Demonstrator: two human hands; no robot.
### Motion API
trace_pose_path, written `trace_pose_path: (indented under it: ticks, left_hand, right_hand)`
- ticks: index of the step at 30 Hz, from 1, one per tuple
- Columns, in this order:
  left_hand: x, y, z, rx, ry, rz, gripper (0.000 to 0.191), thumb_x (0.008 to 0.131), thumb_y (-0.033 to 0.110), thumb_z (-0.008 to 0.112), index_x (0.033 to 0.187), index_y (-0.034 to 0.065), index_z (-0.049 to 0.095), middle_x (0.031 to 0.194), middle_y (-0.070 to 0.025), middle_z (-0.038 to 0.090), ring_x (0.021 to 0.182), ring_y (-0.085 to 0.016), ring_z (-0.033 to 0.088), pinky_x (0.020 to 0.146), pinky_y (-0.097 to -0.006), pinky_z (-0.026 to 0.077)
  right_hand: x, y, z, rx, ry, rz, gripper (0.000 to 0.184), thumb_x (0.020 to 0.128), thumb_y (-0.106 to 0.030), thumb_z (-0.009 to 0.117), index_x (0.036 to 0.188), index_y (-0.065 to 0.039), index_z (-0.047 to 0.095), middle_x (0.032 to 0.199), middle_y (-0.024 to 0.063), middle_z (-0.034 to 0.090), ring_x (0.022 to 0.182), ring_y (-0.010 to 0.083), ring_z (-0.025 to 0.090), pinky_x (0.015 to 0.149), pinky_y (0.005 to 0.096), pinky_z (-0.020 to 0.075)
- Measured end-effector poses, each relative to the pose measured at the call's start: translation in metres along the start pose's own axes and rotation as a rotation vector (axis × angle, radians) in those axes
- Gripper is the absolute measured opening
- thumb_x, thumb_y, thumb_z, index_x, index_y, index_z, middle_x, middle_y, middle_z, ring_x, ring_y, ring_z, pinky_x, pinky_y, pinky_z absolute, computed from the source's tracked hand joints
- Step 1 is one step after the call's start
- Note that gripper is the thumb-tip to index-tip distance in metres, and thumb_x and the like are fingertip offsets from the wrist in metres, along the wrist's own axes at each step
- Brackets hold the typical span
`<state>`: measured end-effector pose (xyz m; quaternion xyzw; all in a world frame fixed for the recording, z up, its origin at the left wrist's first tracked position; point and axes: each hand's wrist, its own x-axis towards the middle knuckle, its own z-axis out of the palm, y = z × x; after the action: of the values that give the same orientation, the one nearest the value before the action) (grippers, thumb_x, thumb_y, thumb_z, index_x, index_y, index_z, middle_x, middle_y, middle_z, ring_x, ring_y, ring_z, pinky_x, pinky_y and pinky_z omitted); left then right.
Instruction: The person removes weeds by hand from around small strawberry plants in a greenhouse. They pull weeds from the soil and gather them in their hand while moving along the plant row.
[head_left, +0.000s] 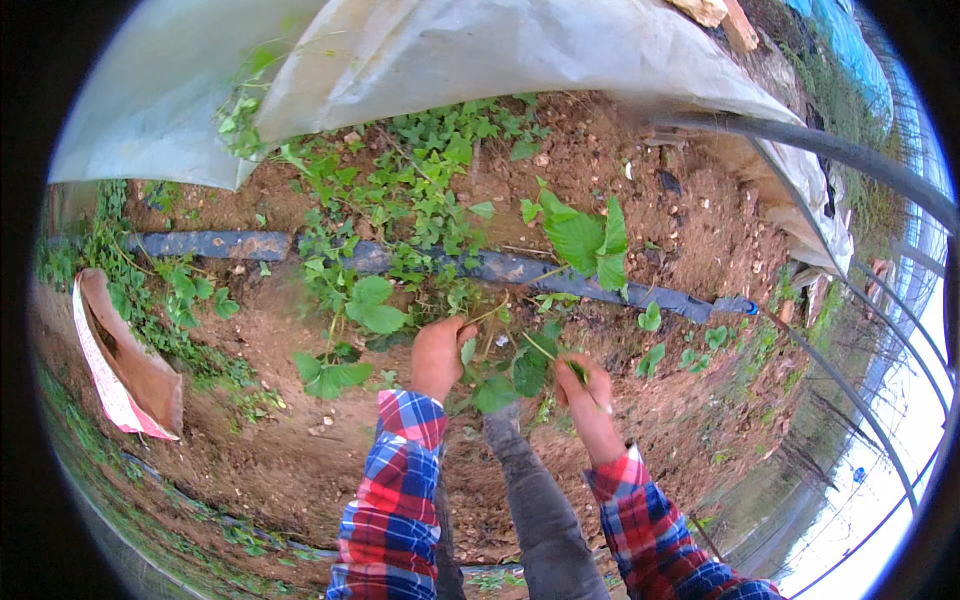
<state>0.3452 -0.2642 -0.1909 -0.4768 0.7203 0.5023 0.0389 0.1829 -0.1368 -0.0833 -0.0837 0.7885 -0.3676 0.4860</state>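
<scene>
A broad-leaved plant (529, 367) grows from the soil in front of my boots, its toothed green leaves spreading to both sides. At its base, my left hand (437, 356) has its fingers curled around a thin pale stem (491, 311); the fingertips are partly hidden. My right hand (585, 386) pinches a green leaf stalk (538, 346), and a bit of green shows between the fingers. One large leaf cluster (585, 236) stands beyond the hands to the right. Another leaf (375, 304) lies left of my left hand.
A flat black hose (495, 268) runs across the soil behind the plant, ending near a blue fitting (752, 307). Ivy-like weeds (427, 202) cover part of it. Plastic sheeting (480, 60) hangs beyond. An open sack (131, 360) lies left; a metal pole (847, 150) curves at right.
</scene>
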Motion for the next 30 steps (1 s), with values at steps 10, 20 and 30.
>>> trace_pose_path:
  ticks: [10, 20, 30]
  left_hand:
    - [-0.02, 0.021, 0.069, -0.243, 0.172, -0.101, 0.01, 0.082, 0.013, 0.06, 0.082, 0.0031, 0.06, 0.065, -0.0063, 0.056, 0.06, -0.016, 0.053, 0.057, -0.0318, 0.042]
    - [-0.023, 0.037, 0.107, -1.401, 0.239, -0.375, 0.01, 0.088, 0.016, 0.061, 0.085, 0.0064, 0.063, 0.075, 0.0039, 0.057, 0.064, -0.006, 0.05, 0.054, -0.023, 0.041]
    - [-0.073, 0.058, 0.136, -1.242, -0.007, -0.875, 0.017, 0.086, 0.02, 0.065, 0.095, 0.0051, 0.061, 0.068, -0.0037, 0.059, 0.049, -0.011, 0.055, 0.041, -0.0226, 0.045]
  right_hand:
    - [0.064, 0.042, 0.013, 0.364, 0.115, 0.363, 0.015, 0.087, -0.014, 0.058, 0.097, -0.003, 0.062, 0.069, 0.0001, 0.059, 0.052, 0.0094, 0.05, 0.045, 0.0239, 0.0373]
    - [0.076, 0.038, 0.015, 0.327, -0.035, 0.366, 0.014, 0.087, -0.011, 0.056, 0.098, -0.004, 0.063, 0.075, 0.0013, 0.061, 0.056, 0.0093, 0.05, 0.046, 0.0249, 0.0378]
    - [0.061, -0.007, -0.021, 0.126, -0.015, 0.356, 0.012, 0.085, -0.016, 0.064, 0.08, -0.007, 0.058, 0.059, 0.0, 0.053, 0.045, 0.0086, 0.045, 0.04, 0.0229, 0.032]
